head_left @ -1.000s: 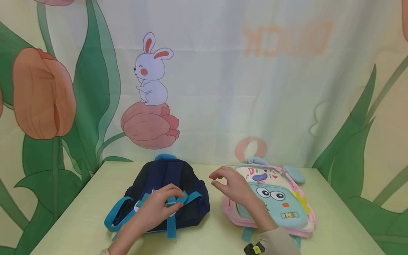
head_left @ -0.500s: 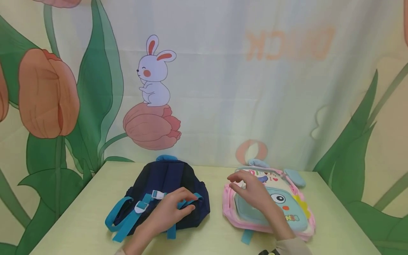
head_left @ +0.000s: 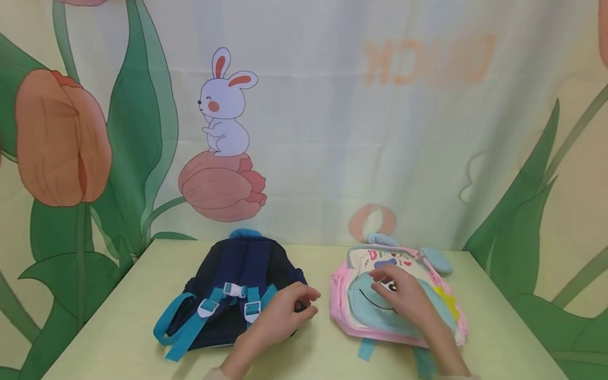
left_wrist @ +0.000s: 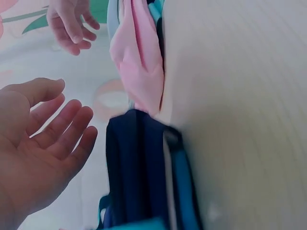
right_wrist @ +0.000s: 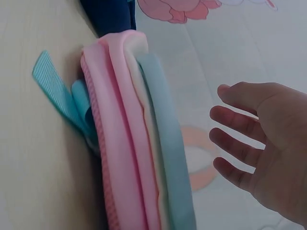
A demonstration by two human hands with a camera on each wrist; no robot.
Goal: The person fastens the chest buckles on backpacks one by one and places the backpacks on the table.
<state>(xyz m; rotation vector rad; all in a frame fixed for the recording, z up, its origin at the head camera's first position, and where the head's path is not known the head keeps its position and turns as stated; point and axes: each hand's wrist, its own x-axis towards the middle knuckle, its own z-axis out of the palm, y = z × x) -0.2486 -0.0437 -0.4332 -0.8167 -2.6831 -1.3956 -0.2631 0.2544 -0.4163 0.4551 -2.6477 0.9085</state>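
Note:
Two small backpacks lie on the table. The navy backpack (head_left: 244,258) is at the left with its back panel up, showing teal straps (head_left: 178,338) and white buckles (head_left: 233,290). To its right lies a pink and light-blue backpack (head_left: 339,295), front up, with a cartoon face that is partly hidden. My left hand (head_left: 287,311) hovers over the navy backpack's lower right side, fingers loosely bent and holding nothing. Above the front pocket of the pink backpack floats my right hand (head_left: 404,295), its fingers relaxed and likewise holding nothing. Both wrist views show a gap between hand and backpack.
A pale yellow table (head_left: 114,311) carries both backpacks, with a strip of tabletop between them. Behind it hangs a curtain (head_left: 313,132) printed with tulips and a rabbit. A light-blue flap (head_left: 437,260) sticks out at the pink backpack's upper right.
Both hands have moved to the right across the backpacks, uncovering the navy one's buckles and part of the pink one's left side. The backpacks stay in place.

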